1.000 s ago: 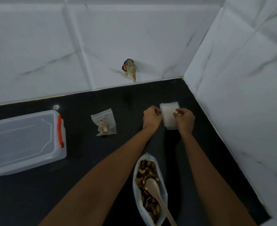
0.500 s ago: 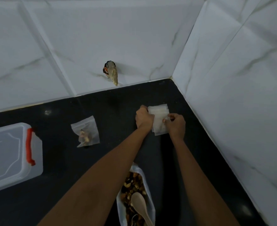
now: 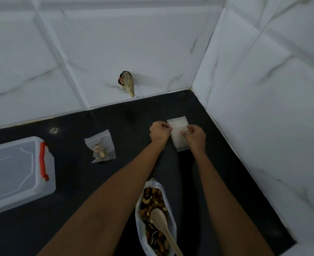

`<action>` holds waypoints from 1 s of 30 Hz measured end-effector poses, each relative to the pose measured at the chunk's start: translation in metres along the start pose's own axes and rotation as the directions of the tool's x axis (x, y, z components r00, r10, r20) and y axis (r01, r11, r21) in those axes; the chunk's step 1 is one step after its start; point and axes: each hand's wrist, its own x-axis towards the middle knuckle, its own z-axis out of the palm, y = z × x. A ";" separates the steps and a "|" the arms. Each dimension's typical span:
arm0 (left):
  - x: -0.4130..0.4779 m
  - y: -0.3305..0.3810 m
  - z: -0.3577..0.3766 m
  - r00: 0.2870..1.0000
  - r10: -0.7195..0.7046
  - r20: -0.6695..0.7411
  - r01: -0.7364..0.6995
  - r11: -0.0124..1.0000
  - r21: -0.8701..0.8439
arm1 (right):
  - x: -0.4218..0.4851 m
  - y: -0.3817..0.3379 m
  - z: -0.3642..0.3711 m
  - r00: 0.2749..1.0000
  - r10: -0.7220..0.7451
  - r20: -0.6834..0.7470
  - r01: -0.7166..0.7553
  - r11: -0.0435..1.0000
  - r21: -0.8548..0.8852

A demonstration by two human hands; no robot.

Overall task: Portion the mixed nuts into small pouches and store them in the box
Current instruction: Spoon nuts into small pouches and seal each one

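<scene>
A stack of small clear pouches (image 3: 178, 132) lies on the black counter near the back right corner. My left hand (image 3: 159, 133) pinches the stack's left edge. My right hand (image 3: 195, 136) pinches the top pouch from the right. One filled pouch of nuts (image 3: 100, 146) lies flat to the left. An open bag of mixed nuts (image 3: 155, 215) sits between my forearms, and a wooden spoon (image 3: 161, 224) rests in it. The clear box (image 3: 13, 172) with a red latch stands at the left, lid on.
White marble-tiled walls (image 3: 263, 89) close the counter at the back and right. A small crumpled wrapper-like object (image 3: 128, 84) leans against the back wall. A small shiny spot (image 3: 54, 130) lies on the counter behind the box.
The view has swung a little. Both hands stay on the pouch stack; my right fingers have shifted onto the top pouch and the stack looks slightly fanned.
</scene>
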 end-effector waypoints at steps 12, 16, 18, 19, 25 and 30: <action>-0.004 -0.005 0.005 0.991 0.135 -0.002 -0.130 0.959 0.252 | 0.007 0.008 -0.003 0.999 -0.009 -0.039 0.006 0.998 -0.062; -0.008 -0.003 0.008 0.985 0.171 0.004 -0.164 0.939 0.302 | 0.006 0.006 -0.007 1.000 0.011 -0.026 -0.013 0.997 -0.071; -0.011 -0.001 0.009 0.982 0.191 0.015 -0.184 0.923 0.338 | 0.008 0.006 -0.008 0.999 0.021 -0.026 -0.022 0.998 -0.067; -0.012 -0.001 0.009 0.977 0.211 0.017 -0.202 0.909 0.365 | 0.008 0.006 -0.007 0.999 0.024 -0.026 -0.026 0.997 -0.067; -0.004 -0.008 0.010 0.965 0.255 0.059 -0.255 0.865 0.432 | 0.009 0.008 -0.006 0.999 0.030 -0.027 -0.032 0.997 -0.077; -0.009 -0.006 0.010 0.972 0.231 0.043 -0.231 0.904 0.361 | 0.010 0.008 -0.006 0.999 0.035 -0.024 -0.037 0.996 -0.085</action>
